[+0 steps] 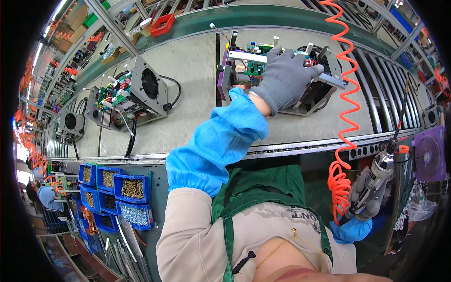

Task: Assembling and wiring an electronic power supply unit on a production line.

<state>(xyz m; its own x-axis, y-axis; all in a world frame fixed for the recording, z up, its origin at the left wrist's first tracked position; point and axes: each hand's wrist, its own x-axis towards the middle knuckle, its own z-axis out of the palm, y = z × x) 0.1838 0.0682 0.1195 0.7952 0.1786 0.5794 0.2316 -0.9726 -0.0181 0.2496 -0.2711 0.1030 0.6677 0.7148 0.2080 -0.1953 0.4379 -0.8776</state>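
My left hand (286, 77), in a grey glove and blue sleeve cover, lies over a silver metal bar (246, 57). Its fingers curl over the bar and the thumb reaches to the right. The bar spans the top of an open machine unit (307, 113) with green circuit boards, a purple side panel and grey metal plates. At the lower right my gloved right hand (361, 190) is wrapped round a pneumatic screwdriver (381, 170). The tool's long bit points up, apart from the unit. An orange coiled air hose (348, 94) hangs beside the unit and runs down to the tool.
Two similar units, one with a large fan (150, 84) and a smaller one (71, 121), stand leftward on the conveyor bench (188, 127). Metal rollers (383, 94) continue at the right. Blue bins (133, 189) of screws sit lower left. A purple fan panel (428, 152) stands far right.
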